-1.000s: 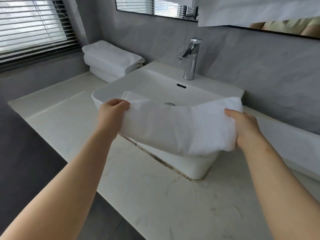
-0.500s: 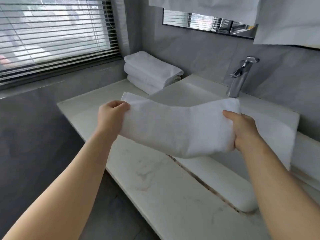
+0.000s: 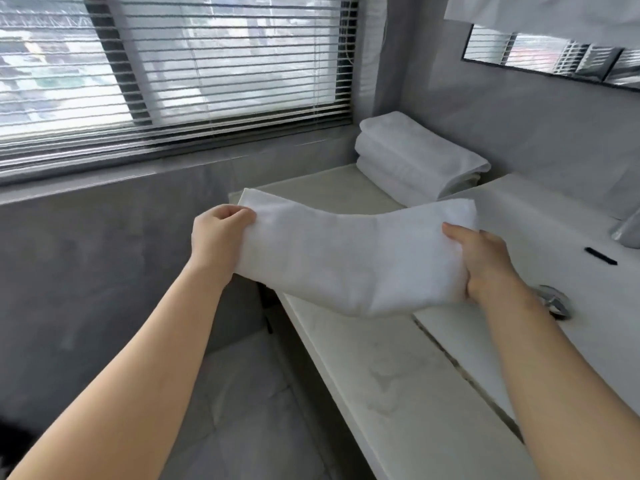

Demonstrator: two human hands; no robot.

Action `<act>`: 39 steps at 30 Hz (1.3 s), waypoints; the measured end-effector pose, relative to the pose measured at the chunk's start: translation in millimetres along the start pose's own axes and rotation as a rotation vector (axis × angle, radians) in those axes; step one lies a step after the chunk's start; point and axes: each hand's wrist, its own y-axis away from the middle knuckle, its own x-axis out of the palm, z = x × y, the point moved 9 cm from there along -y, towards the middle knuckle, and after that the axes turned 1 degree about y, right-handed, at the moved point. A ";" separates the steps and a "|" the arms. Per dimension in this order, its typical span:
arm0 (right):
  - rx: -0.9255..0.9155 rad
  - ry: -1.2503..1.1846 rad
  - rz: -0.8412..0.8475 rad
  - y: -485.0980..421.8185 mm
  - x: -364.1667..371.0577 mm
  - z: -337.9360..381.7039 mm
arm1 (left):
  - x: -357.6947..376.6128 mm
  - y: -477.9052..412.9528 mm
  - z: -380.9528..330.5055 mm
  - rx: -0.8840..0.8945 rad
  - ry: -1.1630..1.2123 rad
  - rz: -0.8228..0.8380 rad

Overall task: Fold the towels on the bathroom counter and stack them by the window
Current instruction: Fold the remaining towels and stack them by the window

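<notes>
white terry cloth fills the middle of the view: a folded towel [image 3: 349,261] is held up in the air between both hands, above the near left part of the counter [image 3: 398,393] and not touching it. the left hand [image 3: 218,233] grips the towel's left end, its fingers curled over the top edge. the right hand [image 3: 485,265] grips the right end, with the thumb lying on top of the cloth and the other fingers tucked underneath, out of sight. the towel sags in the middle, and its two far corners stand up higher than the dip between them. beyond it, in the far corner of the counter, a stack of folded white towels [image 3: 415,161] lies against the grey wall, just below and to the right of the window blinds [image 3: 207,71]. the stack sits just beside the far rim of the white sink basin [image 3: 540,223], which takes up the right side of the counter. a dark overflow slot [image 3: 601,256] and a chrome drain [image 3: 554,301] show in the basin, and part of a chrome faucet [image 3: 628,230] shows at the right edge. a mirror [image 3: 554,60] hangs on the wall above, and a pale tiled floor [image 3: 259,410] lies below the counter's front edge.
</notes>
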 end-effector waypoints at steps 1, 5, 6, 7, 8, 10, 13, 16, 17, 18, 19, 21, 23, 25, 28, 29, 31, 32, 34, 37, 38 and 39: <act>-0.001 0.003 0.021 -1.9 13.4 -0.4 | -11.8 -2.9 1.4 0.002 0.003 -0.025; -0.010 0.012 0.115 -8.2 65.2 -1.4 | -56.2 -11.8 9.8 -0.013 0.015 -0.118; -0.009 0.016 0.142 -9.3 77.7 -1.6 | -66.6 -12.8 11.6 -0.018 0.015 -0.143; -0.007 0.019 0.170 -10.2 90.5 -2.0 | -76.9 -13.8 13.1 -0.020 0.012 -0.170; -0.005 0.022 0.197 -10.6 102.9 -2.0 | -86.7 -14.8 14.0 -0.021 0.007 -0.195; -0.002 0.030 0.250 -10.9 127.9 -2.3 | -104.7 -16.5 14.7 -0.024 0.000 -0.236; -0.007 0.041 0.319 -10.7 163.3 -1.4 | -130.0 -19.5 14.3 -0.030 0.007 -0.291; -0.010 0.060 0.363 -10.7 194.2 -0.4 | -151.2 -24.9 13.9 -0.025 0.003 -0.340; -0.009 0.063 0.374 -11.5 203.2 0.1 | -157.5 -28.3 14.3 -0.022 -0.001 -0.357; -0.009 0.063 0.383 -13.7 212.0 0.8 | -163.1 -32.2 14.0 -0.020 -0.001 -0.373; -0.010 0.060 0.394 -15.4 220.7 2.7 | -167.7 -36.5 12.9 -0.017 -0.001 -0.384; -0.014 0.047 0.413 -19.8 238.3 7.9 | -174.7 -46.1 9.1 -0.012 -0.003 -0.399; -0.013 0.021 0.430 -26.0 257.5 12.2 | -181.3 -59.7 6.6 -0.003 -0.018 -0.420; 0.003 -0.015 0.461 -31.1 276.5 15.5 | -185.2 -74.4 1.6 0.008 -0.029 -0.438; 0.015 -0.043 0.478 -43.8 299.0 23.3 | -185.3 -101.7 -8.6 0.010 -0.032 -0.451; 0.015 -0.047 0.476 -49.9 305.3 26.6 | -184.4 -111.4 -11.7 0.009 -0.032 -0.455; 0.004 -0.055 0.476 -63.9 319.1 36.4 | -182.7 -131.6 -18.6 0.002 -0.040 -0.460; -0.004 -0.059 0.481 -70.5 327.0 42.4 | -182.0 -141.5 -22.6 -0.002 -0.042 -0.461; -0.030 -0.063 0.485 -83.6 344.2 55.4 | -182.1 -161.3 -31.6 0.009 -0.033 -0.462; -0.059 -0.067 0.477 -98.4 366.9 71.8 | -184.3 -188.1 -45.0 0.040 -0.035 -0.464; -0.068 -0.067 0.482 -102.2 373.5 76.6 | -184.5 -196.4 -48.7 0.049 -0.032 -0.458; -0.073 -0.062 0.487 -105.4 378.8 80.0 | -184.7 -204.4 -50.2 0.053 -0.036 -0.450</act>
